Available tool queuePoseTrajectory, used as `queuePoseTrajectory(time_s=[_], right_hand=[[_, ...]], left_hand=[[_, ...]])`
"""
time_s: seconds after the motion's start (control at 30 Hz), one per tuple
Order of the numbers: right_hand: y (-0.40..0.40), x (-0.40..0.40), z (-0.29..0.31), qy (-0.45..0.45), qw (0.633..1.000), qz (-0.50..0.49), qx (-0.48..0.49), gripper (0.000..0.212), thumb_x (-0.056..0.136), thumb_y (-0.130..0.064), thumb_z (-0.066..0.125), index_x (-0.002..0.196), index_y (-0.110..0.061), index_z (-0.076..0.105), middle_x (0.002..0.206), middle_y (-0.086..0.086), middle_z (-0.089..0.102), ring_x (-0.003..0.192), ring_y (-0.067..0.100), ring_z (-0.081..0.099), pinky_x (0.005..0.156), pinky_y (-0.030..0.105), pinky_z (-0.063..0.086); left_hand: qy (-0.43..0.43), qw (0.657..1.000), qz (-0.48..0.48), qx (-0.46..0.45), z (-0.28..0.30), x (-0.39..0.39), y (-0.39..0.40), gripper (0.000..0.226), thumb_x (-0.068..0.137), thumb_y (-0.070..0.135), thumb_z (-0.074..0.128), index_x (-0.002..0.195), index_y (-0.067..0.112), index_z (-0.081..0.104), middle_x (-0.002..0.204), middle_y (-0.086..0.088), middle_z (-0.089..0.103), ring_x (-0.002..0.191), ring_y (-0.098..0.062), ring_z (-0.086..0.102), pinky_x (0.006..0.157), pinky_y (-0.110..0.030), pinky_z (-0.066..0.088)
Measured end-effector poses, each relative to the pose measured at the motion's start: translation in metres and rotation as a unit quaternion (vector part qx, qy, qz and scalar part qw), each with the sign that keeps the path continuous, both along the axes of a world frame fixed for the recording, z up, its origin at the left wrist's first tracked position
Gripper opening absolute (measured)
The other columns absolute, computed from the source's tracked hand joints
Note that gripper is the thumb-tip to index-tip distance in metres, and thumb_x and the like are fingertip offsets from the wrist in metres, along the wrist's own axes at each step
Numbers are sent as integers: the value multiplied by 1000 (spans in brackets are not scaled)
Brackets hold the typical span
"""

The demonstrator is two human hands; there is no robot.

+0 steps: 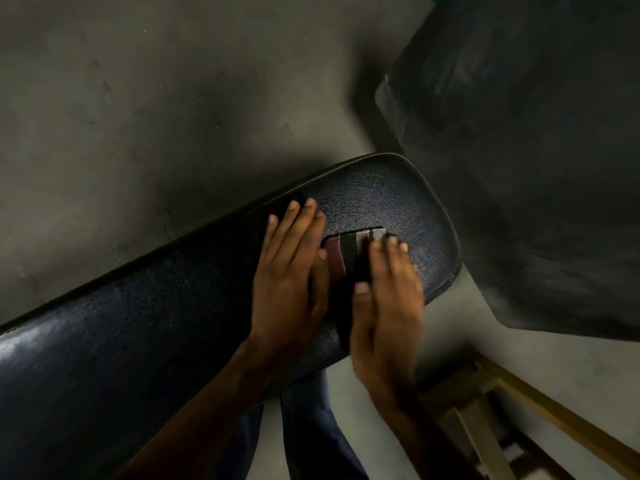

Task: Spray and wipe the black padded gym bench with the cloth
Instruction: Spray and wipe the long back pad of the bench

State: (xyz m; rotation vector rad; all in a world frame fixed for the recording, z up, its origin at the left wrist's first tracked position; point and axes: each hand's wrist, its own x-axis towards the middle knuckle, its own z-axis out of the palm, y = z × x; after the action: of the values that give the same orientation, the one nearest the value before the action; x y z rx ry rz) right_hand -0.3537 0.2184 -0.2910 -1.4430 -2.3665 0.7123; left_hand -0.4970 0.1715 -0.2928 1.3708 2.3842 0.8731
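I saw the folded striped maroon-black-grey cloth [349, 258] near the rounded end of the black padded textured-vinyl gym bench [145, 327]. My left hand [294, 271] lay flat beside it, fingers together; right hand [388, 303] pressed flat on it.

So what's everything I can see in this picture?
Bench: one, black padded, running diagonally across the middle.
Cloth: one, striped maroon, black and grey, flat on the bench near its rounded end.
Second pad: one, black, upper right.
Floor: grey concrete, all around.
Wooden frame: one, tan, lower right on the floor.
Trouser leg: one, dark blue, below the bench.
Left hand: flat on the bench, beside the cloth.
Right hand: pressing flat on the cloth.
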Motion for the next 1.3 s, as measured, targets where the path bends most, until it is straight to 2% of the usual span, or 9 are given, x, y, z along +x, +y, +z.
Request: queuePoseTrajectory(time_s=[0.1, 0.2, 0.33, 0.53, 0.67, 0.8, 1.0, 1.17, 1.3], right_hand=[[31, 18, 3, 88, 993, -76, 3, 53, 109, -18, 45, 161, -16, 48, 173, 4, 38, 165, 23, 29, 135, 53, 25], [60, 26, -9, 77, 995, -59, -24, 54, 107, -10, 49, 161, -12, 50, 172, 8, 42, 166, 22, 29, 134, 55, 27], [57, 21, -10, 54, 998, -10, -35, 54, 106, -12, 51, 160, -11, 51, 171, 7, 44, 166, 18, 28, 136, 51, 23], [15, 3, -5, 41, 997, 50, -40, 53, 108, -17, 50, 161, -11, 50, 173, 6, 42, 167, 18, 25, 138, 49, 16], [5, -2, -13, -6, 998, 68, -7, 55, 110, -23, 47, 164, -14, 45, 176, 8, 35, 169, 22, 18, 139, 49, 6], [3, -3, -17, -25, 997, 73, 22, 56, 110, -25, 44, 165, -15, 43, 177, 10, 33, 169, 26, 18, 138, 51, 7], [-34, -24, -5, -27, 993, 112, 35, 54, 109, -28, 46, 162, -18, 49, 176, 10, 35, 168, 28, 20, 138, 55, 8], [-66, -34, -13, -23, 991, 128, 28, 51, 112, -30, 39, 161, -21, 49, 175, 10, 36, 167, 28, 23, 138, 54, 10], [-71, -34, -7, -39, 990, 130, 26, 53, 112, -33, 36, 162, -20, 47, 176, 11, 34, 168, 29, 21, 138, 55, 10]], left_hand=[[31, 995, -91, -17, 3, 39, 17, 58, 111, 30, 23, 158, 3, 46, 170, -14, 37, 163, -27, 27, 135, -46, 15], [128, 979, -131, -89, -13, 68, 28, 59, 112, 33, 30, 165, 8, 31, 176, -12, 25, 165, -26, 19, 136, -46, 12], [146, 976, -93, -132, -12, 76, 6, 62, 111, 29, 32, 168, 7, 20, 177, -14, 18, 165, -27, 16, 135, -47, 14], [141, 973, -73, -166, -5, 61, -66, 73, 103, 24, 57, 166, 4, 27, 176, -14, 22, 165, -28, 16, 134, -49, 19], [143, 972, -16, -185, -3, 36, -64, 66, 106, 32, 37, 166, 3, 27, 175, -16, 24, 164, -30, 22, 133, -51, 22], [121, 972, 42, -198, -4, 54, -79, 65, 108, 28, 32, 168, 4, 20, 178, -15, 14, 166, -29, 10, 135, -50, 13], [161, 963, 15, -217, -4, 53, -140, 92, 98, 41, 68, 168, 4, 20, 178, -15, 13, 166, -30, 13, 134, -51, 18], [139, 950, 141, -242, -3, 28, -151, 70, 111, 39, 32, 169, 7, 9, 179, -14, 5, 167, -29, 7, 136, -45, 2], [126, 953, 111, -253, -1, 58, -187, 101, 95, 48, 65, 169, 6, 11, 179, -15, 2, 167, -30, 1, 136, -47, -2]])
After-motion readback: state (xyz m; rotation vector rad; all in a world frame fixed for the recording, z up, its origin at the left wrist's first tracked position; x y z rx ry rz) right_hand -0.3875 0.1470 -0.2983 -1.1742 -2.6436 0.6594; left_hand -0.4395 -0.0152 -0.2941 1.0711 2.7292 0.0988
